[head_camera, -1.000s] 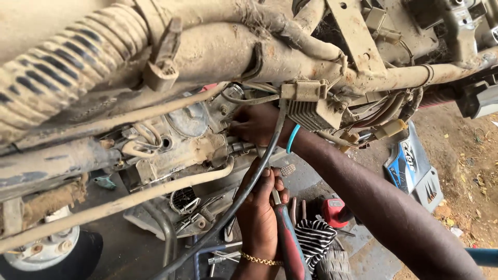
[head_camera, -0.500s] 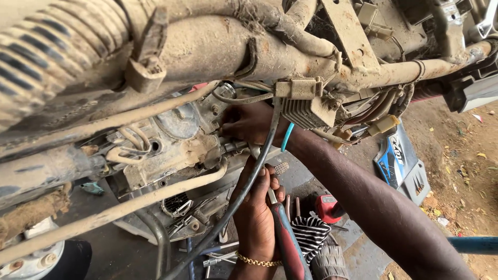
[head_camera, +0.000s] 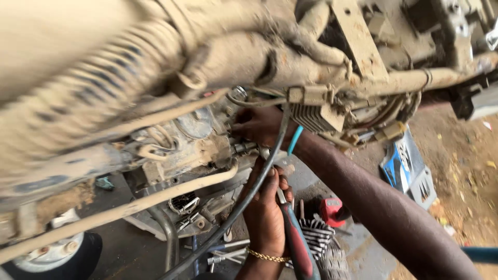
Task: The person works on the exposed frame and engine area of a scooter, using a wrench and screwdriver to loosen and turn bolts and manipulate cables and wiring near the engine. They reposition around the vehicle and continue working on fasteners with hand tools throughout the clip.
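The left hand (head_camera: 265,207) is closing its fingers around a screwdriver (head_camera: 296,243) with a red and black handle, and the long axis is pointing up and a little left toward the fitting (head_camera: 248,148) on the dusty engine block (head_camera: 192,150). The right hand (head_camera: 262,127) is nearer, reaching in from the right with its fingers touching the fitting; whether they are pinching it, I cannot tell

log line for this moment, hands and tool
left hand: grips red-handled tool | right hand: on muddy engine fitting | black hose between
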